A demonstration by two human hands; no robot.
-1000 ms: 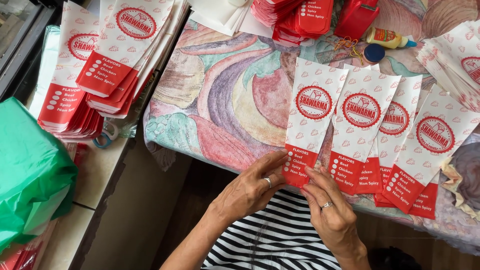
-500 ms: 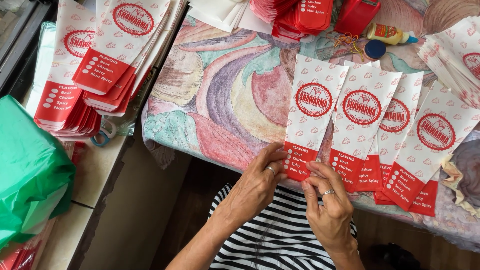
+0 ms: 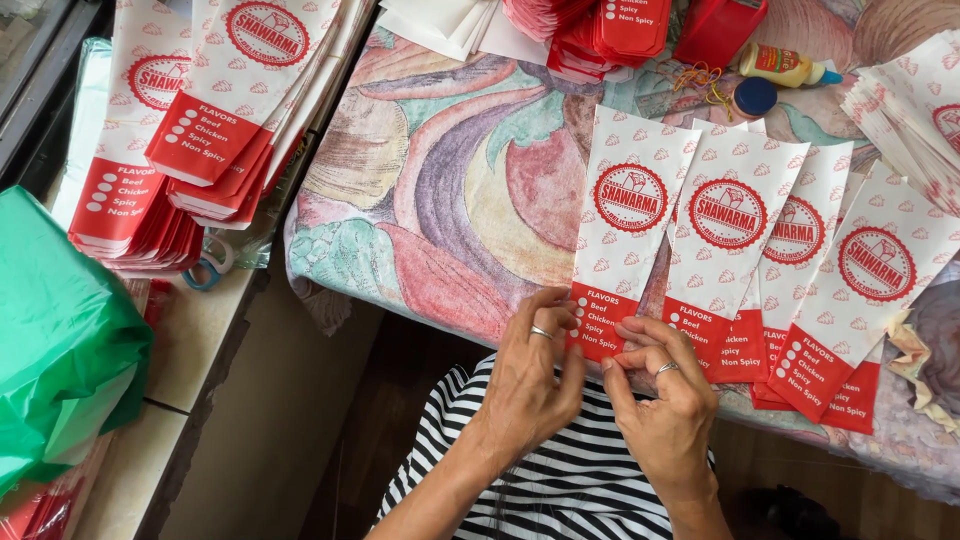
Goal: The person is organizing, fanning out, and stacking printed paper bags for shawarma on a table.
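Note:
Several long white-and-red paper sleeves lie fanned out on the patterned tablecloth (image 3: pixel 440 190). The leftmost sleeve (image 3: pixel 628 215) reaches the table's near edge. My left hand (image 3: pixel 530 375) pinches the red bottom end of that sleeve, a ring on one finger. My right hand (image 3: pixel 665 395), also ringed, meets it from the right, fingertips on the same red end. The neighbouring sleeve (image 3: pixel 725 235) lies just right of my right hand.
Stacks of the same sleeves (image 3: pixel 225 90) sit on a side surface at left, above a green plastic bag (image 3: pixel 60 340). A glue bottle (image 3: pixel 785 65), a blue cap (image 3: pixel 753 97) and red folded stacks (image 3: pixel 610 30) lie at the table's far side. More sleeves (image 3: pixel 920 110) at right.
My right hand has risen and moved left to join my left hand at the red end of the leftmost sleeve. The view has shifted slightly.

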